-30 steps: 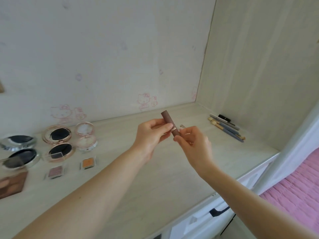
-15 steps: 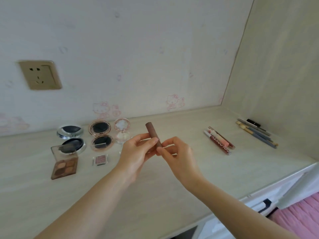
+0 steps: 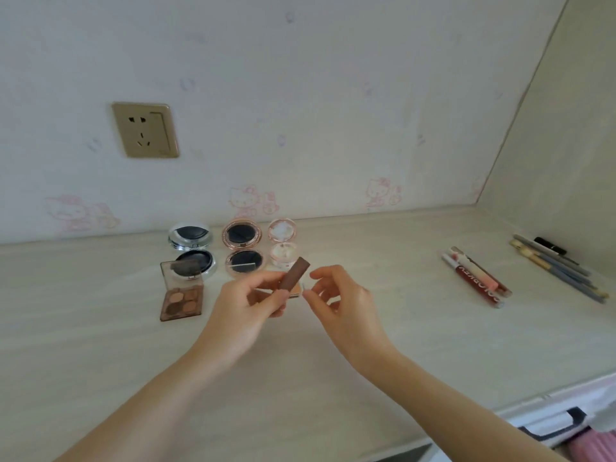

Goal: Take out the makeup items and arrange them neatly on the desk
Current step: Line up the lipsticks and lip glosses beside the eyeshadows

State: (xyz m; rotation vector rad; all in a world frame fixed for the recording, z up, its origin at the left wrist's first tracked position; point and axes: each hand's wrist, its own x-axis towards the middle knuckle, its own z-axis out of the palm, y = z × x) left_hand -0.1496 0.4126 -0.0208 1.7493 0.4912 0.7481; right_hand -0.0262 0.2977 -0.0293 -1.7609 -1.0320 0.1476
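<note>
So the left hand (image 3: 245, 306) has a grip on a brown lipstick tube (image 3: 294, 273), thumb and fingers curled round its lower end, tube tilted up and to the right above the desk (image 3: 333, 378); the right hand (image 3: 340, 300) sits just beside it, not touching the tube, fingers loosely curled with the thumb and forefinger close together; there might be something tiny pinched there but I honestly can't tell; behind the hands there's a neat little cluster of open compacts: a silver compact (image 3: 191, 250) on the left, a rose gold compact (image 3: 242, 250) in the middle and a small clear pink compact (image 3: 282, 243) on the right, all with lids standing up toward the wall; an eyeshadow palette (image 3: 181, 295) with brown shades lies just in front of the silver one, clear lid open; a bit of an orange pan (image 3: 296, 290) peeks out between the two hands; well off to the right a few lip gloss tubes (image 3: 476, 278) lie side by side, and further right near the side panel a bunch of makeup pencils (image 3: 560, 270) lie lined up the same way; wall socket (image 3: 145, 130) up on the wallpaper, and a drawer handle (image 3: 550, 426) shows at the bottom right edge.
</note>
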